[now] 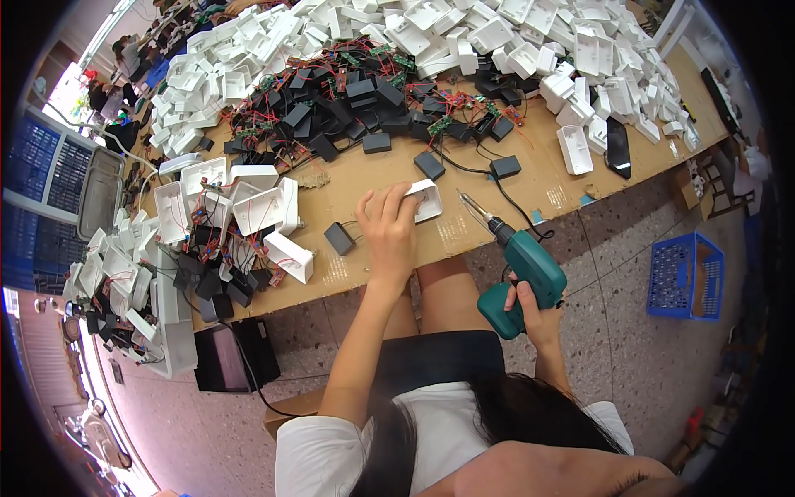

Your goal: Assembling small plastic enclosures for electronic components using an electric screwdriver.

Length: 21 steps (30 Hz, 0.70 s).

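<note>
My left hand is closed over the left end of a white plastic housing at the table's front edge. The housing lies with its hollow side up; my fingers partly hide what is inside. A small black box on a wire sits just left of that hand. My right hand is wrapped round the handle of a green power screwdriver. Its bit points up and left, a little to the right of the housing and apart from it.
White housings are heaped along the back of the cardboard-covered table. Before them lies a pile of black boxes with red wires and green circuit boards. Wired housings stand at left. A black phone lies right; a blue crate stands on the floor.
</note>
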Available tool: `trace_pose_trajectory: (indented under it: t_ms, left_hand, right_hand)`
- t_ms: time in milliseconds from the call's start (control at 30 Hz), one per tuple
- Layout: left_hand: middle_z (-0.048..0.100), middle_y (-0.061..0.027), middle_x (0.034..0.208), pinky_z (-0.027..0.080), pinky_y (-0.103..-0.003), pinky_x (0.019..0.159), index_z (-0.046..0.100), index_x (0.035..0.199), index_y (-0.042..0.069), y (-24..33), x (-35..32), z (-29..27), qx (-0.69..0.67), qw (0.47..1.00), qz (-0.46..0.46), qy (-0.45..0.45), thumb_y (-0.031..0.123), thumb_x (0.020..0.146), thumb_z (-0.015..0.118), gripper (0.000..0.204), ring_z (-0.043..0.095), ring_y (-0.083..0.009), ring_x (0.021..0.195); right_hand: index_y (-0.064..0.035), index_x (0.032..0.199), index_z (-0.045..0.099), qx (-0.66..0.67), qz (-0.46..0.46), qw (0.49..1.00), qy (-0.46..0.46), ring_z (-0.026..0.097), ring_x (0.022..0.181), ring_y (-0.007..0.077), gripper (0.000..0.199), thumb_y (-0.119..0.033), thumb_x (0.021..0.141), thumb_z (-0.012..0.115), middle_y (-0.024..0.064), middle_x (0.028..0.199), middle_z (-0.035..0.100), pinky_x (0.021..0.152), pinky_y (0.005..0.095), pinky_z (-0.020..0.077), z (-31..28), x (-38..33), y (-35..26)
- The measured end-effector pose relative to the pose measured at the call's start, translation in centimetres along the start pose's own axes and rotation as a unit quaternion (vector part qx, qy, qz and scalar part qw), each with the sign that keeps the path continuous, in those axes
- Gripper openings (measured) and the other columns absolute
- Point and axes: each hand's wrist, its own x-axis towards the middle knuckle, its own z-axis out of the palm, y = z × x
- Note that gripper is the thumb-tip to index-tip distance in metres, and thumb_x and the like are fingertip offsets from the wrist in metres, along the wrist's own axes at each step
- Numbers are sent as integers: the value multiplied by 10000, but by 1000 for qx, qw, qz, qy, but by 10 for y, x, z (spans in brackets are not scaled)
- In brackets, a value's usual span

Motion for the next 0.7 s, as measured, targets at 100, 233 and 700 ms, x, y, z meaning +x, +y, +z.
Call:
trace_pose_trajectory:
  t_ms: [100, 233, 700]
  left_hand:
    - [687, -38, 1213, 382, -478, 1130, 727, 975, 66, -3, 3, -7, -3, 1000, 16, -4, 40, 843, 787, 147, 641, -231, 1175]
    - [674, -96, 1232, 395, -470, 1124, 700, 1039, 49, 14, 0, -32, -103, 991, -74, 28, 114, 862, 820, 223, 619, -289, 1216]
    - [671, -40, 825, 409, -397, 852, 720, 1013, 86, 25, 8, -54, -27, 973, -217, -71, 232, 965, 736, 154, 651, -234, 862]
  right_hand:
    - [65, 1242, 615, -1, 0, 1000, 0, 646, 687, 161, 261, -116, 1055, 619, 124, 1112, 673, 615, 333, 540, -4, -2, -3]
    - [64, 1242, 615, 17, 4, 1000, 17, 641, 685, 158, 264, -128, 1061, 617, 121, 1104, 675, 618, 332, 537, -6, -5, -6]
    - [64, 1138, 619, 20, 3, 1000, 24, 637, 652, 147, 205, -113, 1036, 634, 95, 907, 660, 600, 316, 533, 1, -1, -23]
